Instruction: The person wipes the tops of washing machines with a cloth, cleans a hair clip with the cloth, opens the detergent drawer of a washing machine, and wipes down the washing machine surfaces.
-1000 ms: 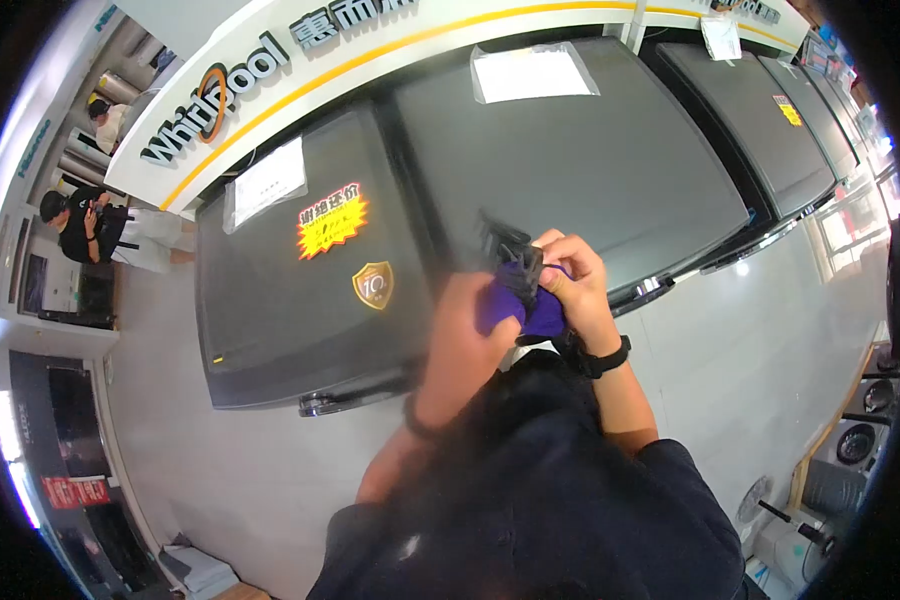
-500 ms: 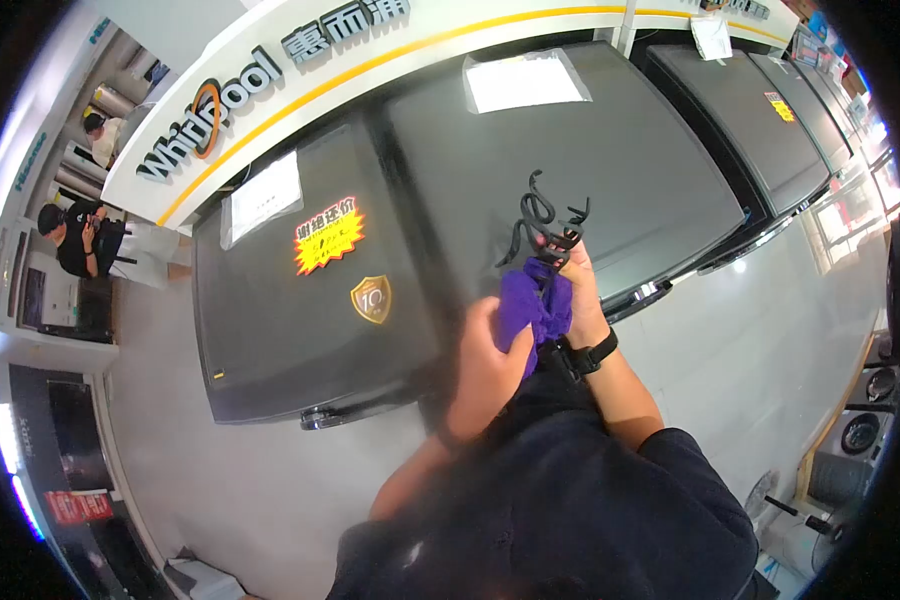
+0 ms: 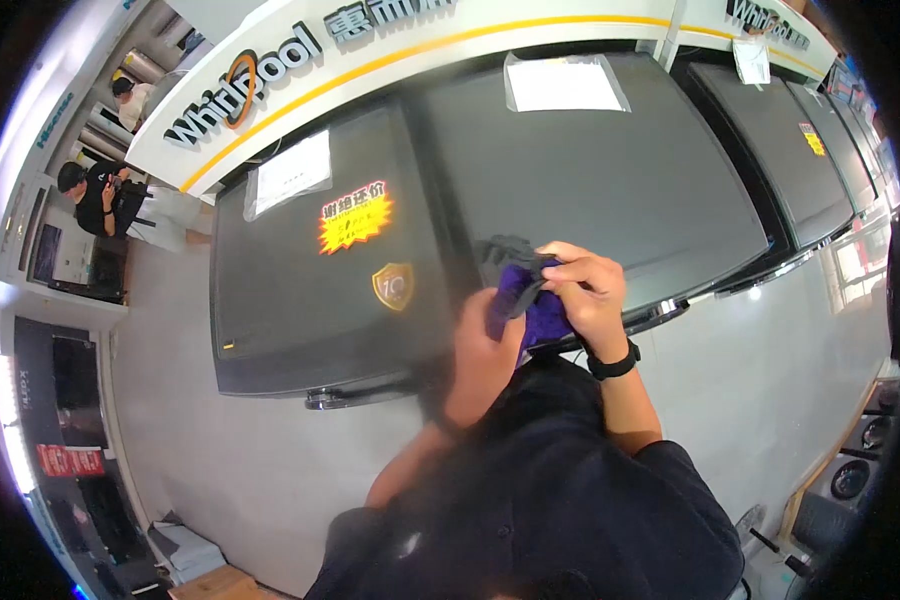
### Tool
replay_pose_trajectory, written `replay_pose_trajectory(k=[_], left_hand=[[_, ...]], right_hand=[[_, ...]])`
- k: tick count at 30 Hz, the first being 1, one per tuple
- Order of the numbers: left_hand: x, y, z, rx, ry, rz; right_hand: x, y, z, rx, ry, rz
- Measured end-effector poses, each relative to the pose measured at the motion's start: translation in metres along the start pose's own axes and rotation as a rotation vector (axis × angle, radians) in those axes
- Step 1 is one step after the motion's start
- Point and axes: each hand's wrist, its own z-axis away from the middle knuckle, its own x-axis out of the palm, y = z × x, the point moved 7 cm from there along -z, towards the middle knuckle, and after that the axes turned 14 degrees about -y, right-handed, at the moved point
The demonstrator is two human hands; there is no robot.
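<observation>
Both hands are together in front of my body, at the front edge of the dark appliance tops. My left hand (image 3: 485, 350), somewhat blurred, is closed round a purple cloth (image 3: 545, 320). My right hand (image 3: 590, 295), with a black band on the wrist, pinches black, flexible-looking strips (image 3: 515, 255) against the top of the cloth. The strips stick out to the left of my right fingertips and are smeared by motion. Part of the cloth hangs below the fingers; the rest is hidden in the hands.
Dark appliances stand ahead, one with a yellow price sticker (image 3: 356, 217) and others with paper sheets (image 3: 567, 83). A Whirlpool sign board (image 3: 420, 45) runs behind them. A person in black (image 3: 100, 200) stands at the left. Washing machines (image 3: 850, 480) are at the right.
The black strips stood up spread above the cloth half a second ago; now they lie lower and bunched to the left. My right fingers have closed over them. The camera view has shifted slightly.
</observation>
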Motion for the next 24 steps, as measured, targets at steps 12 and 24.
replay_pose_trajectory(k=[12,24], left_hand=[[-0.009,0.013,-0.017,-0.077,-0.122,0.075],[-0.013,-0.023,-0.019,-0.154,-0.103,0.123]], right_hand=[[-0.008,0.037,0.007,0.008,0.449,-0.368],[-0.029,0.038,0.012,0.145,0.459,-0.331]])
